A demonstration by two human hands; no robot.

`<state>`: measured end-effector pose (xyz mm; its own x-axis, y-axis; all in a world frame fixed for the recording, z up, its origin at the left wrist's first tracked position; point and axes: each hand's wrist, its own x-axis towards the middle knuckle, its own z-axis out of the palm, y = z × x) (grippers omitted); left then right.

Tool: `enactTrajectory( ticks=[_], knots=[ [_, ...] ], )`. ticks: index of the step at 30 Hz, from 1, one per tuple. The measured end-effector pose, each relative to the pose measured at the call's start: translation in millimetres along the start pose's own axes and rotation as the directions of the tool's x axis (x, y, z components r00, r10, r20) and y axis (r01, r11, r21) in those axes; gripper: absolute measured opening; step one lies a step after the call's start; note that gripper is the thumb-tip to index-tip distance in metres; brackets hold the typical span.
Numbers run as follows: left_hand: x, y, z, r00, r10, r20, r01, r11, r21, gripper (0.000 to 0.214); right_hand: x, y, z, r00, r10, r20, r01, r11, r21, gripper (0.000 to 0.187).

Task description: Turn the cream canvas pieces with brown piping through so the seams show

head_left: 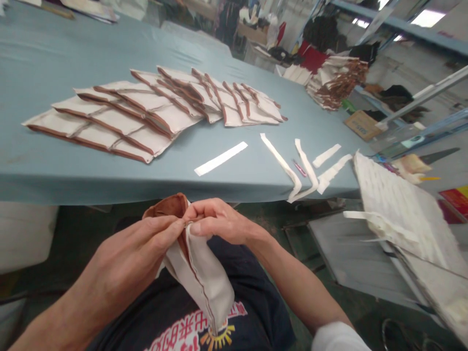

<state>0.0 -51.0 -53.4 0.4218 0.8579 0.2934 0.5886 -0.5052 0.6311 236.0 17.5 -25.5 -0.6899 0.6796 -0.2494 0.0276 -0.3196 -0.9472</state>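
Note:
A cream fabric piece with a brown lining point(210, 273) hangs between my hands in front of my body, its seam running down the middle. My left hand point(141, 243) pinches its upper edge from the left. Opposite it, my right hand point(219, 222) grips the same edge, thumb on the cream side. The fingertips of both hands meet at the seam, and whatever small detail lies under them is hidden. Brown lining bulges out above the fingers. Beyond the hands, a row of overlapping cream pieces with brown edges point(124, 114) lies on the blue-green table point(175, 180).
White strips point(221, 158) and a small pink tool point(300, 168) lie near the table's front edge. To the right stands a board covered in white strips point(405, 219). A tall stack of cream and brown pieces point(336, 80) and a cardboard box point(361, 125) sit at the far right.

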Motion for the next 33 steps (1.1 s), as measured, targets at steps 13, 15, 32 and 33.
enactTrajectory(
  ticks=[13,15,32,33],
  knots=[
    [19.1,17.1,-24.8,0.975,-0.211,0.070,0.216,0.974,-0.067,0.035,-23.9,-28.2,12.2,0.968,-0.249,-0.023,0.204,0.840,-0.503,0.003],
    [23.7,22.4,-31.7,0.964,-0.223,0.147,0.245,0.958,-0.151,0.035,-24.5,-26.9,13.3,0.954,-0.301,-0.006,0.245,0.789,-0.563,0.004],
    [32.3,11.8,-20.7,0.977,0.064,0.205,-0.032,0.987,-0.154,0.030,-21.7,-5.0,10.1,0.931,-0.365,0.000,0.330,0.842,-0.426,0.005],
    [33.8,11.7,-23.4,0.969,0.070,0.237,-0.027,0.984,-0.178,0.029,-21.9,-4.4,9.8,0.936,-0.352,0.009,0.327,0.858,-0.397,0.004]
  ],
)
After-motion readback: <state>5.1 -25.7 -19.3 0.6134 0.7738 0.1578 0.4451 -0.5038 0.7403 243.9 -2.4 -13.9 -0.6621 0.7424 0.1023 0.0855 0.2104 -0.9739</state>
